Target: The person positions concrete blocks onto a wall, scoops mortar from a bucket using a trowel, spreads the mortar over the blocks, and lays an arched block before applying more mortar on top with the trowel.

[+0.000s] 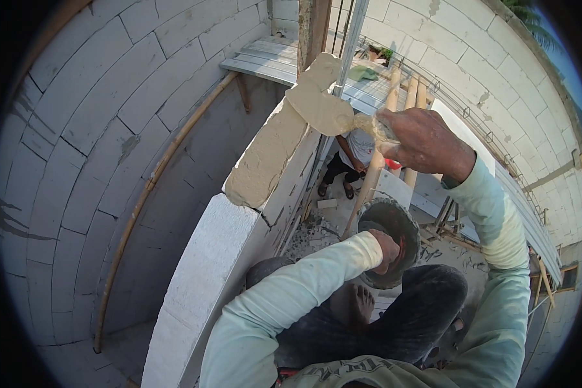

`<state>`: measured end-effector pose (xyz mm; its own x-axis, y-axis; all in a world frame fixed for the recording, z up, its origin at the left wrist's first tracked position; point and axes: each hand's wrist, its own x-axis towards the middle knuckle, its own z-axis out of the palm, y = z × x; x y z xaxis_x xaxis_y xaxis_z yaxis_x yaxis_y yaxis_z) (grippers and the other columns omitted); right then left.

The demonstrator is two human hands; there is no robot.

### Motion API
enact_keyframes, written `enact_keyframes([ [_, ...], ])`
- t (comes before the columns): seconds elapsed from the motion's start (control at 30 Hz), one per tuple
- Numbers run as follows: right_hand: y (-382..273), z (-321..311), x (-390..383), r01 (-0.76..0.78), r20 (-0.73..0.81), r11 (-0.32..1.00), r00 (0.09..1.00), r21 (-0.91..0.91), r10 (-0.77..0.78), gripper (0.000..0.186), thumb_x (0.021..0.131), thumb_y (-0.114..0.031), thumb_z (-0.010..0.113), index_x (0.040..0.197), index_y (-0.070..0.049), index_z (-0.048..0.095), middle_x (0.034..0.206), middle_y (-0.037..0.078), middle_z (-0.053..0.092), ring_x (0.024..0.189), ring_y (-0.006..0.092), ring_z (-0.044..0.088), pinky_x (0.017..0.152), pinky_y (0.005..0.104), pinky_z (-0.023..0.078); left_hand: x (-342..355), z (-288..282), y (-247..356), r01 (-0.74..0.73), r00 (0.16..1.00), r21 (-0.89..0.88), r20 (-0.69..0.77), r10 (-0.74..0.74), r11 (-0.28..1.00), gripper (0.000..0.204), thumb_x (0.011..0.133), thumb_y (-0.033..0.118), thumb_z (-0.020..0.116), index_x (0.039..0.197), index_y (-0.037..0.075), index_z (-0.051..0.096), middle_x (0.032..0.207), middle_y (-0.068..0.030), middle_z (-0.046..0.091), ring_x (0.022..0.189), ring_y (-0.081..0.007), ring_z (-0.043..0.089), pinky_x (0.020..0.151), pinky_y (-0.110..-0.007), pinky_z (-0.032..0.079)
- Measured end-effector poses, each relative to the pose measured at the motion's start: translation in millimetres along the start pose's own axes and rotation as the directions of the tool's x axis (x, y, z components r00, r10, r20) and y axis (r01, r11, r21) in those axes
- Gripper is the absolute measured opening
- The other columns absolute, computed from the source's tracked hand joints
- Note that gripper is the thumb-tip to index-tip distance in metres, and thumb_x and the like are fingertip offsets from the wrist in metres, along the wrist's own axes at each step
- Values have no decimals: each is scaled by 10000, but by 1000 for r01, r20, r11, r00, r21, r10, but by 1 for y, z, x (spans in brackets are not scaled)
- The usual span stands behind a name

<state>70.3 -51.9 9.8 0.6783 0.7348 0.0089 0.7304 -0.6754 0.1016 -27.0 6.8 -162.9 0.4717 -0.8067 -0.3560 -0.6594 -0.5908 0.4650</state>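
Note:
My right hand [427, 142] grips the handle of a mortar-coated trowel [323, 113], whose blade lies on the grey-beige mortar [265, 158] spread over a pale block wall's top [204, 258]. Below the trowel, my left hand [381, 249] holds a dark, mortar-crusted bucket [407, 262], its curled fingers partly hidden at the near side. Pale long sleeves cover both my forearms. My bent legs and a bare foot [362, 301] show beneath the bucket.
Block walls [77, 149] surround me. A post [310, 29] and metal channel [352, 32] rise behind the mortar. Bamboo poles [407, 97] and boards [258, 61] form platforms. A person [346, 161] is below among rubble, partly hidden. A long bamboo pole [145, 187] runs along the left.

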Motion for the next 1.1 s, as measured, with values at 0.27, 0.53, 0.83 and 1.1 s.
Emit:
enact_keyframes([
  [0.27,29,18,0,-38,-79,997,996,-60,34,427,752,-257,643,1080,-10,524,764,182,580,769,390,584,673,480,464,4,-2,-1,-19,1000,-1,0,19,1000,229,656,188,656,855,90,715,894,-148,690,884,-322,667,770,-411,530],
  [0.53,31,-37,-38,-421,130,835,907,354,402,424,722,-208,647,1081,10,587,858,233,627,802,359,614,762,412,466,-7,-5,-2,7,1000,4,0,-7,1000,254,648,154,659,888,94,714,919,-130,692,906,-310,665,775,-413,527],
  [0.83,109,-11,8,-359,27,932,933,57,358,508,720,-250,631,1184,-57,559,992,219,639,948,393,598,820,454,477,8,-1,0,13,998,18,56,-14,1000,254,656,132,641,896,100,717,932,-120,694,912,-301,665,775,-411,526],
  [1.1,134,4,81,-141,-39,989,990,-51,139,523,725,-252,620,1227,-120,555,989,197,644,957,380,598,837,462,474,3,-9,-3,69,996,-5,49,-69,998,269,658,141,644,912,97,722,938,-127,694,917,-308,666,767,-406,527],
])
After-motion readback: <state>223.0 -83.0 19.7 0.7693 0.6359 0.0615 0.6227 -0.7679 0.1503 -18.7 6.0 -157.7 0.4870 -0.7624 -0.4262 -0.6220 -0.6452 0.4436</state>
